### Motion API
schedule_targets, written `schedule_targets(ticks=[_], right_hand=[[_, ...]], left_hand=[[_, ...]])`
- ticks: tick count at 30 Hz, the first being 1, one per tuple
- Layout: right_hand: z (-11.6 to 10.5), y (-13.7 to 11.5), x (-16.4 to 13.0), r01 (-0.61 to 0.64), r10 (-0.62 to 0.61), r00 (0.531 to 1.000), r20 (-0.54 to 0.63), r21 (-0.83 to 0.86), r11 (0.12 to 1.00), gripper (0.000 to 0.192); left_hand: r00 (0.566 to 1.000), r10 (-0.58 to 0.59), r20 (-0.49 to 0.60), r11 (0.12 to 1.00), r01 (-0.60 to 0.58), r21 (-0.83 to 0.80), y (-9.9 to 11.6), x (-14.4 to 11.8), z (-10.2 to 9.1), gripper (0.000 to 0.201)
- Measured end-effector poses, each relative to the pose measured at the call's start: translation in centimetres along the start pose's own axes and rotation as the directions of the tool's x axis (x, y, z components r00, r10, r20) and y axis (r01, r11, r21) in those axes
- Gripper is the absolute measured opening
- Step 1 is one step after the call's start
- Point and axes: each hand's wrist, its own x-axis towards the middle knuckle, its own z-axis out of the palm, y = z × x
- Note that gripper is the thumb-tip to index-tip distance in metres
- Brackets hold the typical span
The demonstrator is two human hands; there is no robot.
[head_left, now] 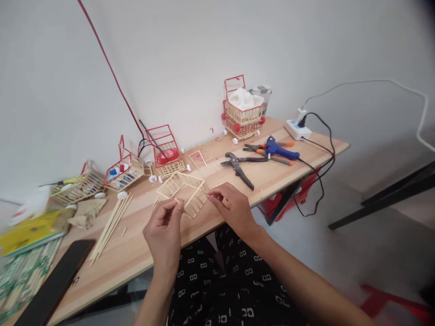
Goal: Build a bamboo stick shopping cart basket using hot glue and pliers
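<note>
My left hand (165, 231) and my right hand (231, 208) are raised above the near edge of the wooden table (136, 253). Both pinch at a small basket frame of thin wooden sticks (183, 190), which sits on the table just beyond my fingers. The left thumb and forefinger close on a short stick at the frame's near side. The right fingertips close on the frame's right edge.
A bundle of long sticks (110, 224) lies to the left. Several small red and wood carts (243, 113) stand along the wall. Pliers (238, 167), a blue glue gun (280, 149), a power strip (297, 130) and a dark flat slab (54, 285) also rest on the table.
</note>
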Motion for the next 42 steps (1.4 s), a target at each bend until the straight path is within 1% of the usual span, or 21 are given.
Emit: schedule_targets(ticks=[4,8,14,19,25,27,29,31,32,33,35,37,42], right_hand=[[1.1,1.3,-0.8,-0.017,0.017,1.0,-0.001,-0.069,0.997,0.006],[1.6,2.1,-1.3,-0.021,0.022,1.0,0.001,-0.125,0.992,0.006],[2.2,2.1,-1.4,-0.017,0.021,1.0,0.016,-0.211,0.977,0.012],[2.7,1.7,-1.3,-0.014,0.022,0.999,0.026,-0.291,0.957,0.013],[3.1,1.7,-1.2,-0.039,0.047,0.999,0.019,-0.303,0.952,0.014],[3.2,1.8,-1.1,-0.046,0.055,0.998,0.023,-0.301,0.953,0.014],[3.3,1.8,-1.0,-0.051,0.063,0.998,0.028,-0.299,0.953,0.015],[3.3,1.8,-0.9,-0.053,0.067,0.997,0.035,-0.3,0.953,0.014],[3.3,1.8,-0.8,-0.051,0.066,0.997,0.038,-0.303,0.952,0.014],[3.3,1.8,-0.8,-0.049,0.064,0.997,0.039,-0.309,0.95,0.013],[3.4,1.7,-0.8,-0.042,0.058,0.997,0.041,-0.326,0.945,0.012],[3.4,1.7,-0.8,-0.036,0.054,0.998,0.044,-0.334,0.942,0.011],[3.4,1.6,-0.7,-0.04,0.057,0.997,0.042,-0.327,0.944,0.01]], left_hand=[[1.0,0.021,-0.023,1.0,-0.02,0.001,-0.8,-1.0,0.7,0.008],[0.999,0.03,-0.023,0.999,-0.03,0.028,-1.1,-1.6,1.4,0.009],[0.999,0.034,-0.034,0.996,-0.031,0.081,-1.4,-1.9,1.8,0.009],[0.999,0.019,-0.037,0.997,-0.016,0.08,-1.5,-2.0,2.0,0.01],[0.998,0.062,-0.007,0.989,-0.06,0.135,-1.4,-1.9,2.1,0.01],[0.997,0.079,0.023,0.982,-0.082,0.17,-1.3,-1.7,1.9,0.01],[0.991,0.119,0.068,0.963,-0.132,0.235,-1.0,-1.4,1.7,0.01],[0.972,0.207,0.113,0.92,-0.233,0.317,-0.8,-1.0,1.5,0.017],[0.954,0.268,0.136,0.886,-0.299,0.354,-0.7,-0.7,1.4,0.021],[0.93,0.331,0.162,0.845,-0.369,0.387,-0.6,-0.4,1.3,0.024],[0.877,0.428,0.22,0.767,-0.481,0.424,-0.6,0.2,1.2,0.024],[0.845,0.463,0.268,0.728,-0.535,0.43,-0.7,0.8,1.1,0.019],[0.827,0.444,0.346,0.724,-0.558,0.404,-0.8,1.9,0.8,0.011]])
